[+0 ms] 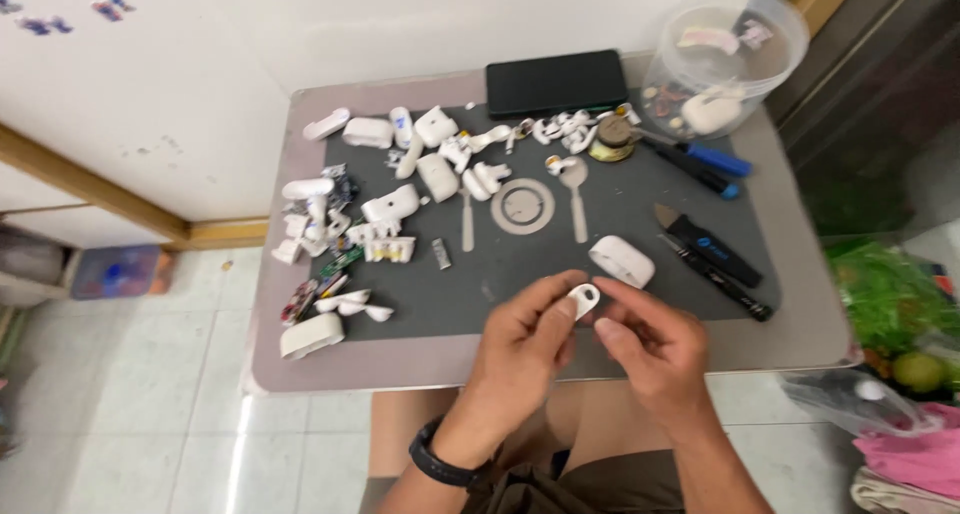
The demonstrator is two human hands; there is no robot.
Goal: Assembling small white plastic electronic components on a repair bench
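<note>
Your left hand and right hand are both pinching a small white plastic piece at lower centre, over the grey counter with its dark mat; white tile floor is showing lower left.

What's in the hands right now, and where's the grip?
A small white plastic piece, pinched at its edges between the left hand and right hand fingertips.

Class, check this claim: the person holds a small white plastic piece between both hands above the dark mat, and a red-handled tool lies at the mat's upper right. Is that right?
Not quite. The tool at the upper right of the dark mat has a blue handle, not red, as the head view shows. The rest stands: the left hand and right hand hold the small white plastic piece between them.
</note>
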